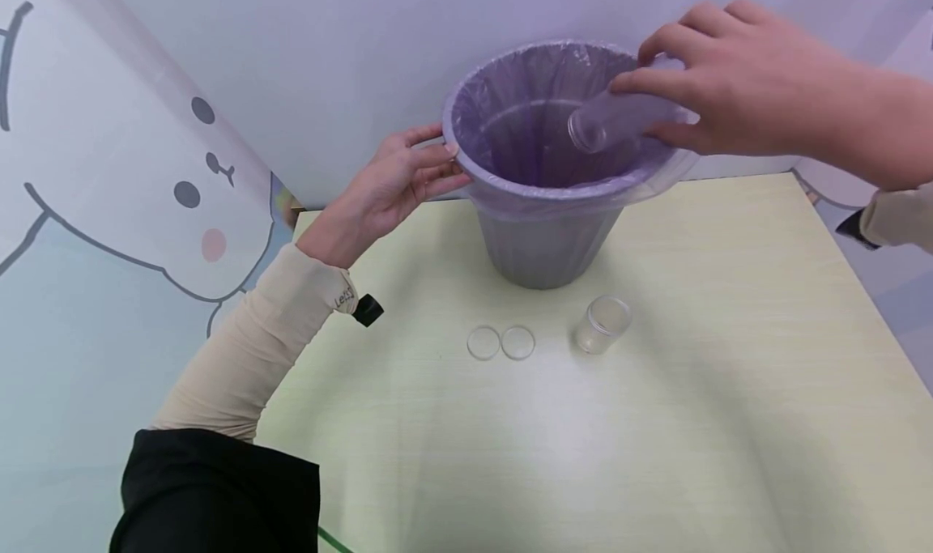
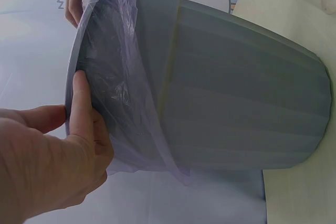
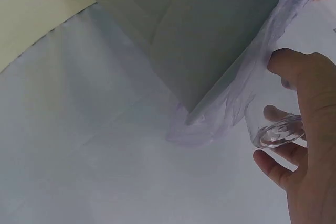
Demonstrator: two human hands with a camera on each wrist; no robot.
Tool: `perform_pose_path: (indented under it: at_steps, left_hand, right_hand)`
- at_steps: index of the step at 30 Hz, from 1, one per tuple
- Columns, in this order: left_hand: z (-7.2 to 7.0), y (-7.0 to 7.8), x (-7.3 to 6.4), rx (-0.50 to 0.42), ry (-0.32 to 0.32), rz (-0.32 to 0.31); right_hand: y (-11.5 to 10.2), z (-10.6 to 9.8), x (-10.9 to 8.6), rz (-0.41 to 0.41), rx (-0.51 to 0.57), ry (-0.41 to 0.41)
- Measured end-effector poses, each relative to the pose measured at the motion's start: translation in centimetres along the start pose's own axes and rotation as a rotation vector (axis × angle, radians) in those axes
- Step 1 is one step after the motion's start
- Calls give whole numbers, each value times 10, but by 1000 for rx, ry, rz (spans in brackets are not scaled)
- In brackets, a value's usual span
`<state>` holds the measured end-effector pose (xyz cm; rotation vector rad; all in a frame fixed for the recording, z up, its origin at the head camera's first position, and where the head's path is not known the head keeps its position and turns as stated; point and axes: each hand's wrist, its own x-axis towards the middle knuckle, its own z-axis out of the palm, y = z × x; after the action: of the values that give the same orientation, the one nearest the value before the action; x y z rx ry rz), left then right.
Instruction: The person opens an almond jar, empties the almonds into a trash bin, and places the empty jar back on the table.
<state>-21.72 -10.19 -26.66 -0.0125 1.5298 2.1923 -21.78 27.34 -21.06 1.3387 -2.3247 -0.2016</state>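
Observation:
A grey trash can (image 1: 547, 249), lined with a thin purple plastic bag (image 1: 659, 182), stands at the back of the table. My left hand (image 1: 408, 168) pinches its rim at the left side; in the left wrist view the thumb and fingers (image 2: 81, 103) lie on either side of the edge. Over the can's mouth, my right hand (image 1: 751, 87) holds a clear jar (image 1: 627, 120) tilted, its opening facing down and left into the can. The jar's base (image 3: 278, 132) shows between the fingers in the right wrist view. Whether anything is inside the jar is hard to tell.
Another clear jar (image 1: 603, 325) stands on the pale wooden table (image 1: 729, 391), in front of the can. Two clear rings, perhaps lids, lie left of it: one ring (image 1: 483, 359) touching or nearly touching the other ring (image 1: 518, 359). A white wall (image 1: 328, 59) rises behind.

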Motion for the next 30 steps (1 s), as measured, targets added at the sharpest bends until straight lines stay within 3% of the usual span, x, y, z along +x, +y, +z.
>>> perform_pose_path:
  at_steps: [6,12,18,21,30]
  left_hand:
    - [0,1,0,1,-1,-2]
    - [-1,1,1,3,-4,-1]
    - [-1,1,1,-3,-2,-3]
    - [0,1,1,-8,0,-4]
    - [-1,1,1,-8,2,-4]
  right_hand:
    - [-3,-2,2,164,211,-21]
    - [-4,-6,5,408,425,-112]
    - [-3,-10,3,587,572,-109]
    - [-3,-11,3,578,559,-109]
    - [-6,-5,2,289,331,-78]
